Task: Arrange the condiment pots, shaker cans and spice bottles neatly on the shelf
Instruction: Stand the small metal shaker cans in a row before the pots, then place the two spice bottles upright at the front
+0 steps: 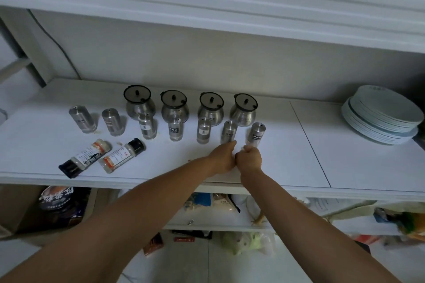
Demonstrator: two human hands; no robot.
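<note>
Though bottles [125, 155] lie flat | shaker cans [203, 131] upright, steel | pots [174, 105] black-lidded

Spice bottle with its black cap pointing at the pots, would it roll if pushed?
Probably: the spice bottle lies on its round side on the smooth shelf, so a sideways push likely rolls it. It looks small, so it is probably light.

Left hand [222, 158] touches the fisted right hand [250, 160].
</note>
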